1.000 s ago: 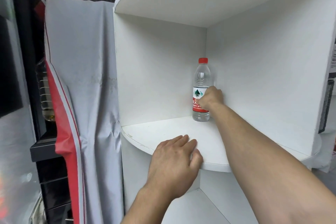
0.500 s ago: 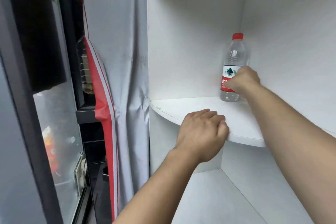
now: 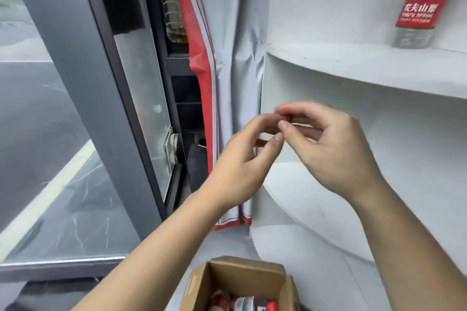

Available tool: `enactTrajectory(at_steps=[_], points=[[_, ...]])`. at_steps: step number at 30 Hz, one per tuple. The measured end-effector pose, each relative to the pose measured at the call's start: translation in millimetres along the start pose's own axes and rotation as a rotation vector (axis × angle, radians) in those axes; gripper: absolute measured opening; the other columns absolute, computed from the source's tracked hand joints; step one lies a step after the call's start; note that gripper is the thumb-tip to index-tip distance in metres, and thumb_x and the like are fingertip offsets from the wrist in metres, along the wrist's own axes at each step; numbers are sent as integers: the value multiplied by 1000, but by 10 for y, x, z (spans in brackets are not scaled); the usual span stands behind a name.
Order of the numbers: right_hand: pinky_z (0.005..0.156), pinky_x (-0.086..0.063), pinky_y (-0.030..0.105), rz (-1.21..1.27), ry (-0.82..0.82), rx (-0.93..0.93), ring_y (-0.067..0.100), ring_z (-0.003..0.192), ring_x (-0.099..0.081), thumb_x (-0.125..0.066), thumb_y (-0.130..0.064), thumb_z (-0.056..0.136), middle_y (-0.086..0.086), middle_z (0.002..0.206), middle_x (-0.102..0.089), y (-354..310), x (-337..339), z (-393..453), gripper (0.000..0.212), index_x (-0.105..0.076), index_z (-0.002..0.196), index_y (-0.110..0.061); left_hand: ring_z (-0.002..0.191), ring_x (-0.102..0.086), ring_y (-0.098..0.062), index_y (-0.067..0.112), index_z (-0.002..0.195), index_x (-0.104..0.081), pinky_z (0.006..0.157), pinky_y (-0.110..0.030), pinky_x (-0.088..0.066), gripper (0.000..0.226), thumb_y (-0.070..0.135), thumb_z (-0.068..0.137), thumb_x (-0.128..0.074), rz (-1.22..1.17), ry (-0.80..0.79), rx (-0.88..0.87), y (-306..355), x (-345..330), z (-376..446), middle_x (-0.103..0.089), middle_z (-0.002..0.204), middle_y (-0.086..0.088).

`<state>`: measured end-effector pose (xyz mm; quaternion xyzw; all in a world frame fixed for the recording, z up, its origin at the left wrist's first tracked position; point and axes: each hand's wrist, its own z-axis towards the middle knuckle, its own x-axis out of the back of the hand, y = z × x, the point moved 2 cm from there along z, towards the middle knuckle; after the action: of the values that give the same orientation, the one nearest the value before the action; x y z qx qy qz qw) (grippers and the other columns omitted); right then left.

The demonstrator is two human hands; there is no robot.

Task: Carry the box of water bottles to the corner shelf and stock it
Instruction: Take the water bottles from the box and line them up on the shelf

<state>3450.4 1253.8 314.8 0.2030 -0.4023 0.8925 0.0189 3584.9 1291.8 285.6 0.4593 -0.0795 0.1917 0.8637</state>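
Note:
One water bottle (image 3: 419, 7) with a red and white label stands upright at the back of the white corner shelf (image 3: 358, 65), top right; its cap is out of view. My left hand (image 3: 242, 159) and my right hand (image 3: 326, 146) hang in mid-air in front of the shelf's lower level, fingertips touching each other, holding nothing. An open cardboard box (image 3: 240, 283) sits on the floor at the bottom edge, with red-capped bottles (image 3: 247, 304) showing inside.
A grey and red cloth cover (image 3: 227, 58) hangs just left of the shelf. Further left stand a dark metal frame (image 3: 83, 83) and a glass pane, with a road outside. A lower shelf board (image 3: 328, 209) curves out below my hands.
My right hand let go of the bottle and drew back. My left hand left the shelf edge. Both hands met in front of the shelf; my view dropped down and left, showing the box.

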Motion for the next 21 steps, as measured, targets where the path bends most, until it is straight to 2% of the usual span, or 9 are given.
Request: enactTrajectory(at_steps=[2, 4, 7, 9, 12, 14, 16, 18, 21], points=[[86, -57, 18, -8, -25, -23, 6, 93, -72, -66, -2, 90, -3, 99, -74, 251, -305, -199, 23, -73, 107, -15, 108, -62, -3, 18, 118, -61, 89, -14, -48, 22, 18, 97, -52, 51, 22, 77, -280, 38, -272, -68, 111, 10], [86, -59, 23, -12, -62, -79, 9, 96, -71, -66, -3, 90, -2, 103, -74, 514, -574, -392, 25, -73, 110, -15, 110, -62, -6, 16, 118, -63, 94, -23, -50, 24, 19, 96, -54, 104, 36, 168, -575, 40, -529, -69, 114, 6], [84, -59, 22, 23, -90, -147, 10, 99, -70, -67, -3, 89, -2, 107, -72, 859, -863, -656, 27, -72, 113, -15, 112, -61, -12, 18, 120, -64, 96, -34, -52, 26, 16, 95, -57, 141, 38, 253, -940, -5, -835, -68, 117, 5], [81, -60, 21, 23, -95, -194, 10, 99, -70, -67, -4, 89, -1, 106, -71, 1099, -1029, -852, 28, -71, 114, -16, 111, -60, -8, 18, 119, -64, 97, -30, -51, 27, 14, 93, -59, 161, 54, 309, -1161, -28, -1025, -67, 115, 6], [80, -61, 24, -10, -160, -309, 7, 94, -71, -67, -5, 88, -4, 105, -72, 1495, -1310, -1239, 28, -70, 113, -18, 107, -59, -2, 19, 117, -64, 92, -10, -47, 27, 12, 92, -61, 201, 33, 415, -1477, -87, -1364, -66, 115, 6], [81, -59, 28, -86, -280, -395, 9, 91, -71, -63, -3, 87, -6, 101, -73, 1755, -1539, -1546, 30, -71, 110, -21, 106, -60, -2, 18, 119, -63, 92, -11, -47, 29, 12, 91, -61, 237, -7, 493, -1703, -147, -1595, -65, 118, 5], [79, -55, 30, -197, -474, -469, 15, 87, -68, -54, 0, 84, -7, 90, -72, 1942, -1757, -1845, 33, -70, 98, -25, 110, -58, -8, 19, 127, -58, 96, -24, -49, 37, 13, 90, -61, 264, -50, 576, -1879, -227, -1797, -62, 125, 4], [79, -50, 31, -280, -694, -511, 20, 88, -65, -50, 1, 85, -7, 85, -67, 2020, -1957, -2148, 32, -67, 90, -25, 113, -56, -10, 20, 131, -54, 99, -30, -49, 42, 13, 90, -58, 279, -76, 641, -2011, -305, -1967, -57, 131, 2], [94, -45, 32, -350, -1003, -478, 26, 117, -59, -52, 0, 88, 4, 121, -66, 2058, -2284, -2604, 38, -65, 119, -18, 117, -54, -13, 25, 132, -51, 102, -35, -48, 43, 19, 90, -55, 334, -94, 718, -2165, -355, -2179, -53, 133, 3]])
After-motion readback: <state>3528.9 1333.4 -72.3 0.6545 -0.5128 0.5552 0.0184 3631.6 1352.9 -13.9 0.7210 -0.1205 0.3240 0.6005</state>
